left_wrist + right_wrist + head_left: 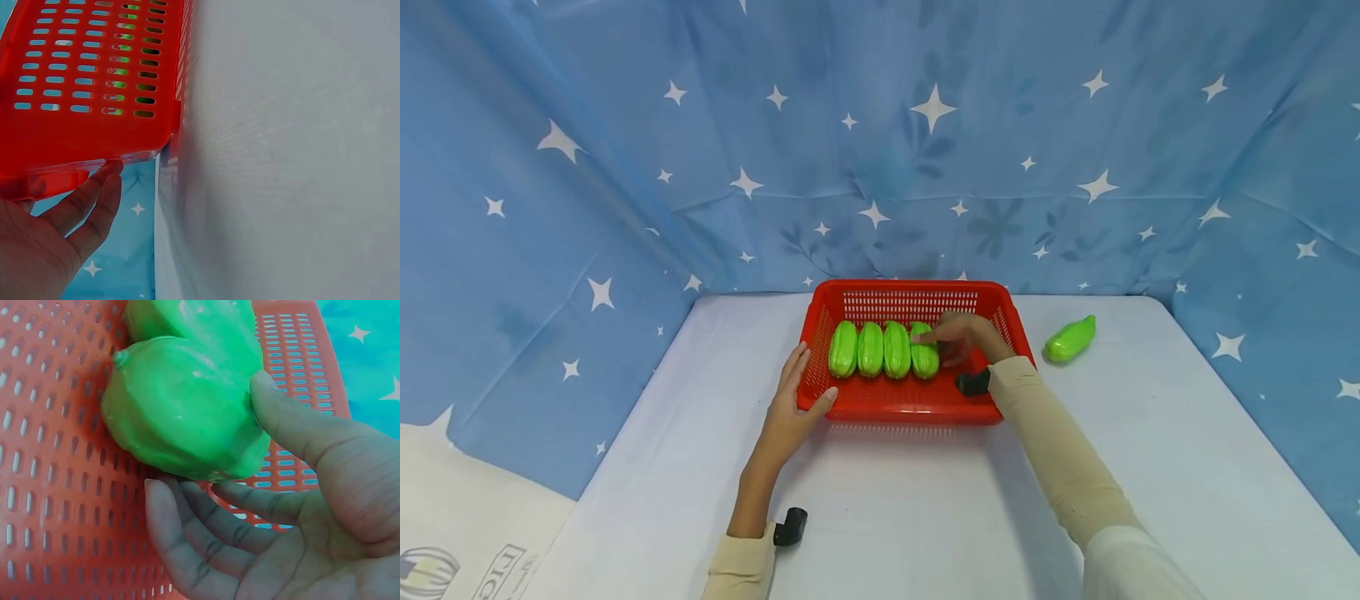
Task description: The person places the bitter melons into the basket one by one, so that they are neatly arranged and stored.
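Observation:
A red plastic basket [917, 408] with slotted walls stands on the table. Several glossy, ribbed green vegetables lie side by side in it. My right hand [958, 333] reaches into the basket at the rightmost green vegetable [181, 406]. In the right wrist view its thumb [281, 409] touches one side of the vegetable, and the other fingers lie loosely bent beneath it. My left hand [793, 412] rests at the basket's left end, its fingers [94, 219] nearly straight along the outside and its thumb at the near rim.
Another green vegetable [1070, 339] lies on the white table [895, 508], right of the basket. A blue curtain [925, 167] with white stars hangs right behind the basket and along both sides. Each wrist carries a small black device [791, 527].

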